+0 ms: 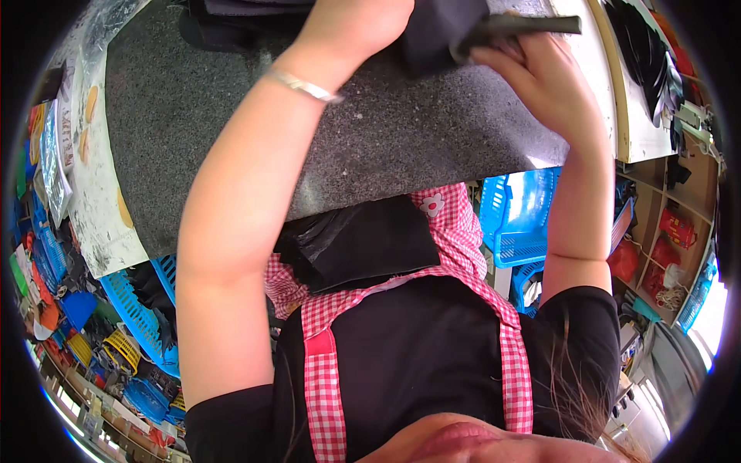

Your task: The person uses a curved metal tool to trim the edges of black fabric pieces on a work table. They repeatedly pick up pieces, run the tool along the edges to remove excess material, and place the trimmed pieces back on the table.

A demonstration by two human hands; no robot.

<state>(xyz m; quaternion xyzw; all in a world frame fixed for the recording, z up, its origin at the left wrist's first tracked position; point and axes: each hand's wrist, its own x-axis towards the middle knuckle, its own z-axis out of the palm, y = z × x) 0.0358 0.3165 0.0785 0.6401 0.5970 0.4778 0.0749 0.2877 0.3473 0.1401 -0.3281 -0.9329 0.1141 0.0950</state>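
Observation:
My right hand (544, 73) is closed round a dark tool (552, 25) with a straight, stick-like handle that juts out to the right. Motion smears its other end, so its exact kind cannot be made out. That end is beside a black sheet-like piece (444, 31) over the grey speckled slab (401, 131). My left hand (363, 23) is at the left of this black piece, near the picture's top edge; its fingers are mostly cut off from view. Further left is a stack of black pieces (247, 19) at the slab's far side.
Black material (363, 243) lies on my lap over a pink checked apron (324, 386). Blue plastic baskets stand below the table, one at the right (521, 224) and one at the left (135, 316). A wooden shelf (656, 201) with red bags is off to the right.

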